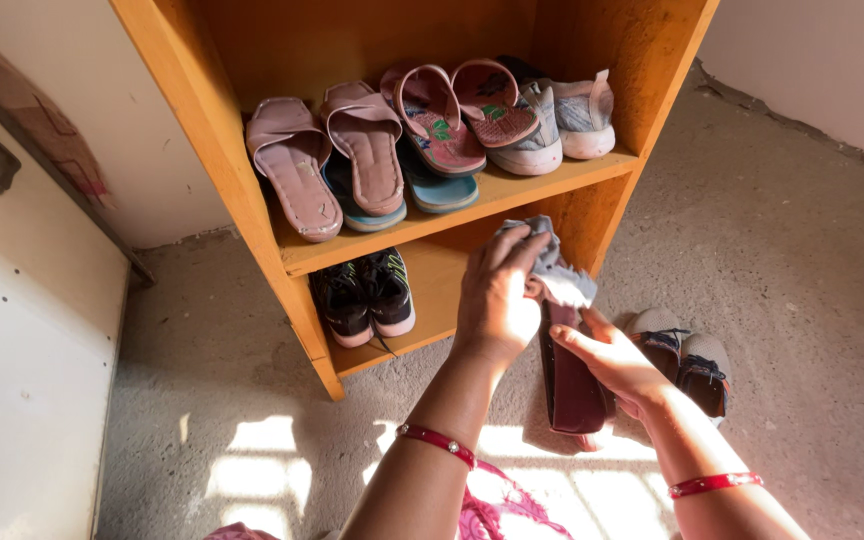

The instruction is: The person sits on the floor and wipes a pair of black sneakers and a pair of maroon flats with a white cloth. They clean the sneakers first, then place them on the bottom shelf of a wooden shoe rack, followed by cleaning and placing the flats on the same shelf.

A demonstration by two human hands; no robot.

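Two hands are at work in front of the orange wooden shelf unit (252, 215). Your left hand (497, 295) has its fingers curled around a pale grey cloth (557, 270) and presses it onto the upper end of a dark maroon shoe (570, 385). Your right hand (612, 362) grasps that shoe from the side, thumb across its edge, and holds it tilted on end just above the concrete floor (802, 300), close to the shelf's lower right corner. A red bangle (437, 441) sits on your left wrist.

Just beside your right hand, a pair of grey shoes with dark straps (687, 355) lies on the floor. On the lower shelf stands a pair of black sneakers (364, 295). The upper shelf holds pink sandals (327, 160), pink flip-flops (462, 115) over blue ones, and pale grey sneakers (567, 120).
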